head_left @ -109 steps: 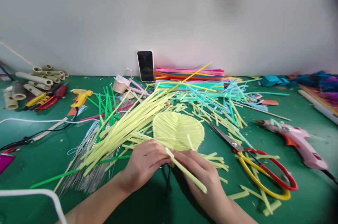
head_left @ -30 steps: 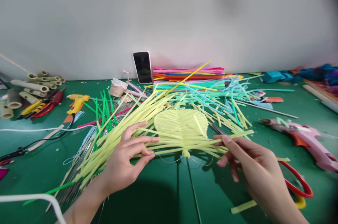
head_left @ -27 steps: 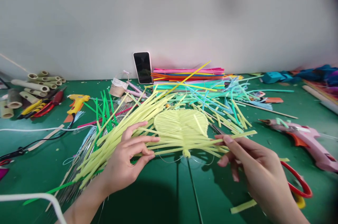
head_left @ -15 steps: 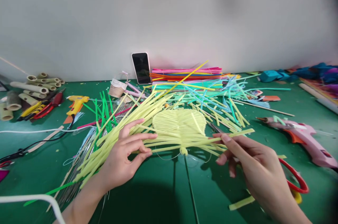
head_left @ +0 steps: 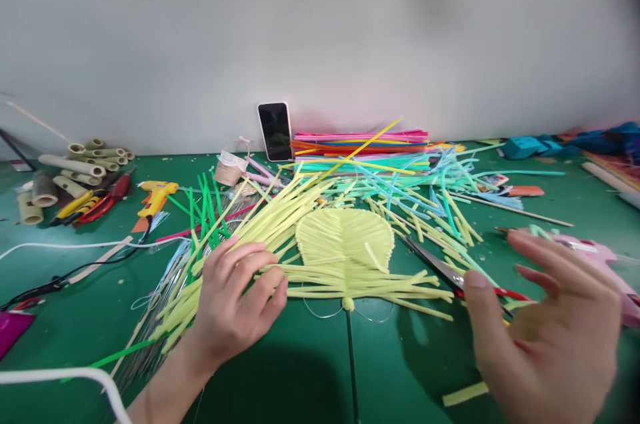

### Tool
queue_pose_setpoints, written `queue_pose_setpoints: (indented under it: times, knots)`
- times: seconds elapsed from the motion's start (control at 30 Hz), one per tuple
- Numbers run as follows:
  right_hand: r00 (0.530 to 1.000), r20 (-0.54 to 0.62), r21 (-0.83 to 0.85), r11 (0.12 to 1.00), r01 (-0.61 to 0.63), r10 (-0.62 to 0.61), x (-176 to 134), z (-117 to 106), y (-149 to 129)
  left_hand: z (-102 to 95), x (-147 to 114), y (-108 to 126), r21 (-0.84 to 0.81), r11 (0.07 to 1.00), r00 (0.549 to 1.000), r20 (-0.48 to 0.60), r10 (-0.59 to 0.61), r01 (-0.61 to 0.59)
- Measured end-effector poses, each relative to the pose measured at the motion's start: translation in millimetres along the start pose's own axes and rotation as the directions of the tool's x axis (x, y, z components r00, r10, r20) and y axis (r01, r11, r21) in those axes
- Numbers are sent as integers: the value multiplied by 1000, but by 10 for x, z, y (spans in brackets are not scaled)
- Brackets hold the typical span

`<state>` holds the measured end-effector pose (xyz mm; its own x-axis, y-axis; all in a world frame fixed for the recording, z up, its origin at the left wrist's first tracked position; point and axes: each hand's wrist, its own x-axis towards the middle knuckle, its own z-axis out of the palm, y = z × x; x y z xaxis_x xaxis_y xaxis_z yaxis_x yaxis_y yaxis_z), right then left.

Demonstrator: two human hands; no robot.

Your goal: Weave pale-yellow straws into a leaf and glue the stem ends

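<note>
Pale yellow pipe cleaners [head_left: 395,283] lie crosswise over the lower end of a wing- or leaf-shaped yellow pipe-cleaner piece [head_left: 320,237]. My left hand [head_left: 240,294] is closed, its fingers curled around the left ends of these crosswise pipe cleaners. Below them, a small yellow knob [head_left: 348,304] sits at the top of a thin dark stem [head_left: 353,364], with fine wire loops on both sides. My right hand [head_left: 545,327] is slightly blurred, with thumb and fingers apart and nothing between them. Close to its thumb lie red-handled scissors [head_left: 440,267], partly hidden by the hand.
At left are a yellow glue gun [head_left: 157,197], pliers [head_left: 107,201] and bamboo tubes [head_left: 75,167]. A phone [head_left: 275,131] leans on the wall beside bundled coloured pipe cleaners [head_left: 360,139]. A pink glue gun [head_left: 590,251] lies behind my right hand. A white cable [head_left: 65,377] crosses the front left.
My right hand has let go of the yellow pipe cleaners and moved right, uncovering the scissors' blades. My left-hand fingers have curled in more. The view has shifted slightly.
</note>
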<state>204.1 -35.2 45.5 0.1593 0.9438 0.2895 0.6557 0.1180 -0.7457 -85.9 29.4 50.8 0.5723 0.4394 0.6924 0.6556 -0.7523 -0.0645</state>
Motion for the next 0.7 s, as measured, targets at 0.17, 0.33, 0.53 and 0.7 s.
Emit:
queue_pose_setpoints:
  times: [0.17,0.33,0.53,0.7]
  knots:
    - [963,129,-181,949,258,-237,-126,344,1,110,-2,288,-85,990,957,259,128,-109]
    - [833,356,-395,740,544,-423,-206,493,107,307,-63,386,-146,988,821,557,130,-57]
    - [817,344,-452,681,576,-463,-171,412,70,355,-144,332,-169,985,805,588,83,22]
    - [865,262,-372,782,500,-429,-146,261,64,357,-138,339,-174,984,811,580,80,27]
